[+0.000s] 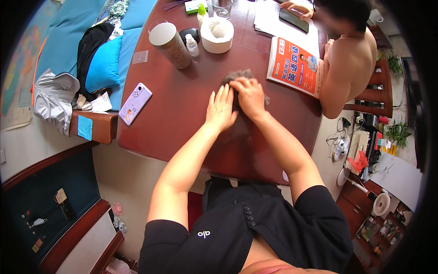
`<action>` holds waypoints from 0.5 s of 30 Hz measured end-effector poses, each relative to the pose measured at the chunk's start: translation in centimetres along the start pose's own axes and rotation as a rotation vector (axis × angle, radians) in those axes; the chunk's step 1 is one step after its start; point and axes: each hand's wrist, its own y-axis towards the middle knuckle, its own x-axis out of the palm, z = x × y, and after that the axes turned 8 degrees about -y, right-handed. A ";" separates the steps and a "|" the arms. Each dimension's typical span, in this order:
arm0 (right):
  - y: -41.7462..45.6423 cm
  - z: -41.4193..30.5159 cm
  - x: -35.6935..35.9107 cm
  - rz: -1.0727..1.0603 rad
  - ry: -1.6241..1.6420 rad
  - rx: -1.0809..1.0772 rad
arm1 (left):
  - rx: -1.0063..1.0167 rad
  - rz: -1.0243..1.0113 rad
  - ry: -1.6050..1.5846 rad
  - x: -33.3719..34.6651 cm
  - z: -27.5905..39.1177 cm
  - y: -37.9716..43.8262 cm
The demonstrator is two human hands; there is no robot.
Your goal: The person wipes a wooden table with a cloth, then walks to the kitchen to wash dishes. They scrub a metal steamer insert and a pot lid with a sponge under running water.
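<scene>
A greyish-brown cloth (pixel 245 73) lies bunched on the glossy reddish-brown wooden table (pixel 181 113). My right hand (pixel 249 97) is on top of it with bent fingers, gripping and pressing it against the tabletop. Beside it, my left hand (pixel 220 110) rests flat with its fingers stretched out. Its fingertips reach the cloth's left edge and touch the right hand. Parts of the cloth show beyond the right fingers and along that hand's right side; the rest is hidden under the palm.
A lilac smartphone (pixel 136 103) lies left. Behind stand a cylindrical container (pixel 170 46), a small spray bottle (pixel 192 45), a toilet roll (pixel 217 36) and a drinking glass (pixel 222 7). At right, a person (pixel 352 68) sits by an orange book (pixel 294 66) and a dark phone (pixel 293 20).
</scene>
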 end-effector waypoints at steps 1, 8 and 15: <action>1.5 0.8 -0.1 0.060 -0.048 0.012 | 0.032 0.087 -0.017 -0.3 -0.1 1.6; 8.8 7.9 3.7 -0.173 -0.300 0.325 | 0.117 0.208 -0.013 -1.3 1.3 9.6; 10.4 7.4 3.9 -0.453 -0.429 0.311 | 0.119 0.048 -0.020 2.2 1.1 5.4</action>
